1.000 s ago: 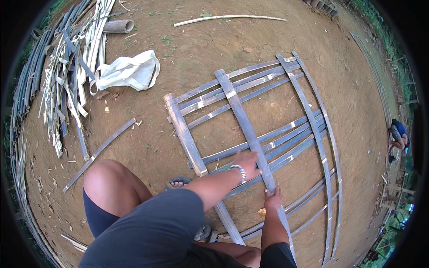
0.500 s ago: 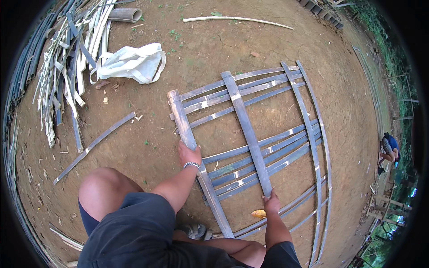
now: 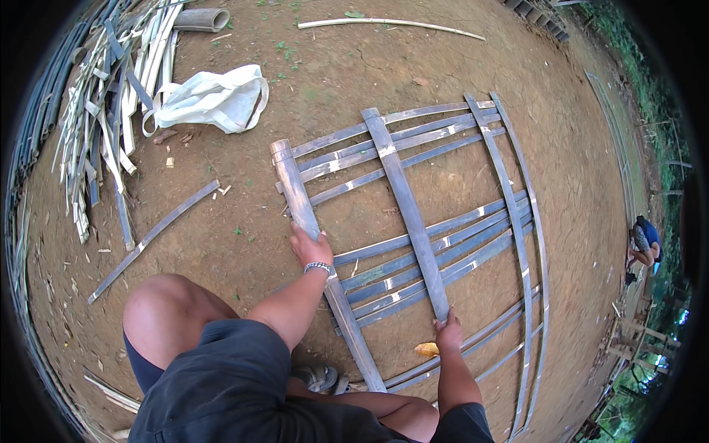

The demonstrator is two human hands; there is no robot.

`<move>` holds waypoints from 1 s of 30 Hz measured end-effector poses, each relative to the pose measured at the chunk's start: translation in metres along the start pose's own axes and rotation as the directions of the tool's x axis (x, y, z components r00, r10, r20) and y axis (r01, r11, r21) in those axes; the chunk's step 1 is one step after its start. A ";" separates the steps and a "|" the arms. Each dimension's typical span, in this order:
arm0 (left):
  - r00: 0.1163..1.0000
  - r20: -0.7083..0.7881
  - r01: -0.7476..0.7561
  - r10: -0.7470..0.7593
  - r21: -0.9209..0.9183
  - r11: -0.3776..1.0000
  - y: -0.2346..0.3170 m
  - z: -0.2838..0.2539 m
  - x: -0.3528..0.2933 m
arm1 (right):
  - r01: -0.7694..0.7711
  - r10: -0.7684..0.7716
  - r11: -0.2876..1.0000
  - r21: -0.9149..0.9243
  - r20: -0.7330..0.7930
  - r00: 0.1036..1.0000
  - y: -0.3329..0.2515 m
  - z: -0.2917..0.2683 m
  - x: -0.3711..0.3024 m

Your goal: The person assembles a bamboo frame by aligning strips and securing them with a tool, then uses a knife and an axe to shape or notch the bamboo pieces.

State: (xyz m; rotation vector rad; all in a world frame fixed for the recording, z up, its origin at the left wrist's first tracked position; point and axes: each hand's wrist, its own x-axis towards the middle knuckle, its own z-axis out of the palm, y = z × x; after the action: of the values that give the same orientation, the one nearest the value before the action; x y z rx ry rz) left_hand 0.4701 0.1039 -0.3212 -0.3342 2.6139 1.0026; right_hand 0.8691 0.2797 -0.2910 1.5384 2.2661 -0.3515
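Note:
My left hand (image 3: 310, 249) is closed round a thick bamboo pole (image 3: 343, 310) that forms the near-left side of a lattice frame. A metal chain bracelet circles that wrist. Farther right, my right hand (image 3: 448, 334) grips the lower end of a wide, dark bamboo slat (image 3: 404, 199), which crosses over the other strips. Several thinner bamboo strips (image 3: 425, 139) run from the pole toward the right, in spaced groups. Two long narrow strips, one of them an outer slat (image 3: 537, 244), cross them at the far right. The frame lies low over the dirt.
A white bag (image 3: 210, 101) lies at upper left beside a heap of split bamboo (image 3: 111, 96). One loose strip (image 3: 151, 244) rests left of the frame, another pale strip (image 3: 391, 24) beyond it. A yellow leaf (image 3: 426, 350) is near my right hand. A person (image 3: 645, 242) crouches at far right.
The whole view has shifted slightly, so the frame and ground appear a little higher and farther left. Both hands remain on the bamboo; the left fingers have changed position slightly.

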 end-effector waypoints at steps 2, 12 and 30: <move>1.000 -0.021 0.001 -0.001 0.002 1.000 -0.003 0.005 0.003 | -0.011 0.011 1.000 -0.007 0.003 1.000 -0.002 -0.001 0.000; 0.998 -0.057 -0.024 0.023 -0.011 1.000 -0.001 0.012 0.008 | -0.037 0.037 0.999 -0.023 0.015 0.999 -0.010 -0.013 -0.002; 0.993 -0.098 -0.062 0.059 -0.024 0.998 -0.005 0.017 0.031 | -0.050 0.048 0.998 0.036 0.064 0.997 -0.028 -0.023 0.003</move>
State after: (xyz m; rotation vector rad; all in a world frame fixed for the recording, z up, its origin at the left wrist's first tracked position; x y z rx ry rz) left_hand 0.4467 0.1083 -0.3481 -0.3197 2.7148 1.0684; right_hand 0.8377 0.2812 -0.2714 1.5765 2.1817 -0.4246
